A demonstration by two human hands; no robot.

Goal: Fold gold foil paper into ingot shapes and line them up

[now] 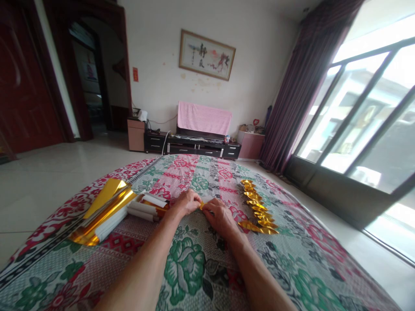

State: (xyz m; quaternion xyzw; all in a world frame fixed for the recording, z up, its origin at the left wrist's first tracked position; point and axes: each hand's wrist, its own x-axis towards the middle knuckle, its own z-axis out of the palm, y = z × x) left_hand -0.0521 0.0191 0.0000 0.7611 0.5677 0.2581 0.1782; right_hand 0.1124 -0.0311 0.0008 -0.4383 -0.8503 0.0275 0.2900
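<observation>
My left hand (188, 201) and my right hand (220, 216) meet over the middle of the flowered tablecloth. Between their fingertips they pinch a small piece of gold foil paper (202, 205), mostly hidden by the fingers. To the right of my right hand runs a row of folded gold paper ingots (254, 201), with one ingot (259, 227) lying crosswise at its near end. Left of my left hand are bundles of white-backed paper (142, 209), and beyond them a larger stack of gold foil sheets (103, 211).
The flowered cloth (184, 268) covers a rounded table. Past its far edge stands a low black cabinet (197, 149) with a pink towel (204, 116) draped over something on top. Sliding glass doors (356, 121) and a purple curtain (311, 86) are on the right.
</observation>
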